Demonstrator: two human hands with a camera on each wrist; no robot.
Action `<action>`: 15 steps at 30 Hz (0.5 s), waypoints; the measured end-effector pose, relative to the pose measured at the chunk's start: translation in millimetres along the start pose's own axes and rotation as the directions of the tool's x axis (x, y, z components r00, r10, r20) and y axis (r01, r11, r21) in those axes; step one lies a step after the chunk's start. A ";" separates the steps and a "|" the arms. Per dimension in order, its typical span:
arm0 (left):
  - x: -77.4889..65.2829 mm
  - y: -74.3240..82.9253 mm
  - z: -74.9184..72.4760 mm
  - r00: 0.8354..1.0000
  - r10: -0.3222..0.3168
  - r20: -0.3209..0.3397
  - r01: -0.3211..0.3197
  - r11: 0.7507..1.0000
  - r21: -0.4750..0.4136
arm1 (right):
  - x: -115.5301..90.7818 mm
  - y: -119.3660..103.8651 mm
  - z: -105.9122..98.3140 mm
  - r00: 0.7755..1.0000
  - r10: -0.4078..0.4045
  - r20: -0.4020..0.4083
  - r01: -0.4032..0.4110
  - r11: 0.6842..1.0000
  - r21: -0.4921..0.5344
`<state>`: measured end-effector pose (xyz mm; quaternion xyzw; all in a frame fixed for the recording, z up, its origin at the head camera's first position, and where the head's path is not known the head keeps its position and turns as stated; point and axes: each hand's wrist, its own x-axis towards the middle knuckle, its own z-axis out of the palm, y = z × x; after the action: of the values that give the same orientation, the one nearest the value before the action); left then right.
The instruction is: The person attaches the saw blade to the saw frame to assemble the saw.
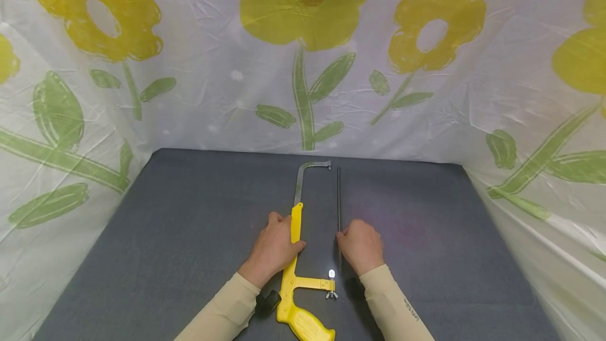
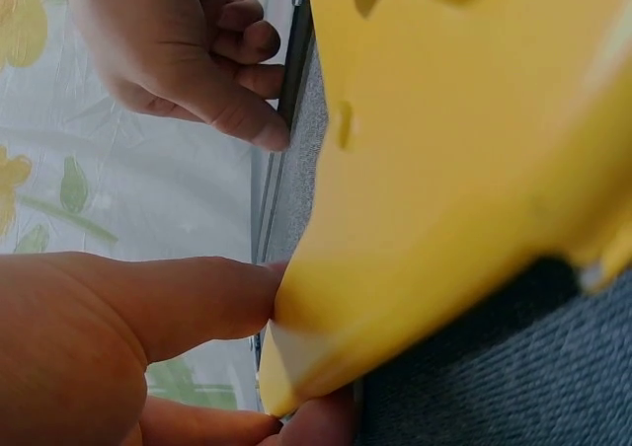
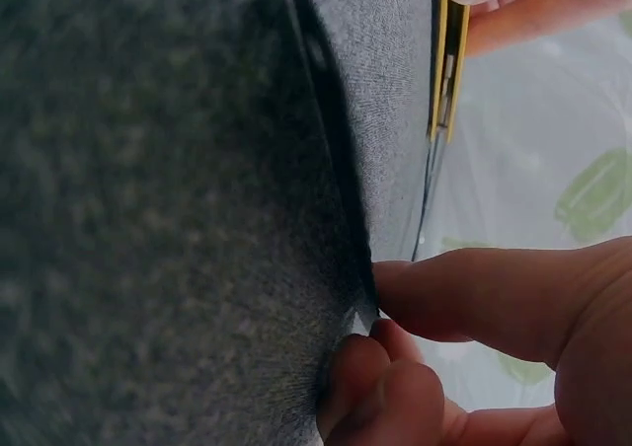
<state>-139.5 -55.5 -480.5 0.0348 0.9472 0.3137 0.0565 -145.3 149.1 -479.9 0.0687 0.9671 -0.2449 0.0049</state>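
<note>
A yellow hacksaw frame (image 1: 295, 225) lies on the dark table, its grip toward me and its grey metal arm (image 1: 300, 183) pointing away. My left hand (image 1: 272, 246) grips the yellow part midway along, thumb over the top; in the left wrist view the thumb and fingers pinch the yellow body (image 2: 415, 170). To the right is a thin dark hacksaw blade (image 1: 339, 199), separate from the frame and roughly parallel to it. My right hand (image 1: 362, 246) pinches this blade (image 3: 341, 140) between thumb and curled fingers, close over the cloth.
A wing nut (image 1: 332, 294) sits at the end of the frame's short yellow crossbar (image 1: 312, 282). The table (image 1: 213, 214) is covered in dark grey cloth. White curtains with yellow flowers (image 1: 203, 67) enclose it at the back and both sides.
</note>
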 end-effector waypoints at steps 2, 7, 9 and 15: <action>0.3 0.1 0.5 1.000 -0.005 0.001 0.005 1.000 0.002 | -0.1 -0.2 0.2 1.000 0.004 -0.001 -0.004 1.000 0.007; 0.2 0.7 0.7 1.000 -0.014 0.002 0.014 1.000 0.004 | 0.2 -0.8 -0.1 1.000 0.011 -0.002 -0.011 1.000 0.020; -0.3 0.8 0.4 1.000 -0.013 0.002 0.013 1.000 0.003 | 0.7 -1.1 -0.1 1.000 0.015 -0.002 -0.015 1.000 0.022; -1.1 1.3 -0.7 1.000 -0.013 0.008 0.013 1.000 -0.001 | 4.4 1.3 -0.7 1.000 0.024 0.009 -0.025 0.998 0.052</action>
<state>-138.4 -55.0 -479.0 0.0298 0.9470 0.3136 0.0621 -149.5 151.2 -480.1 0.0798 0.9594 -0.2703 0.0101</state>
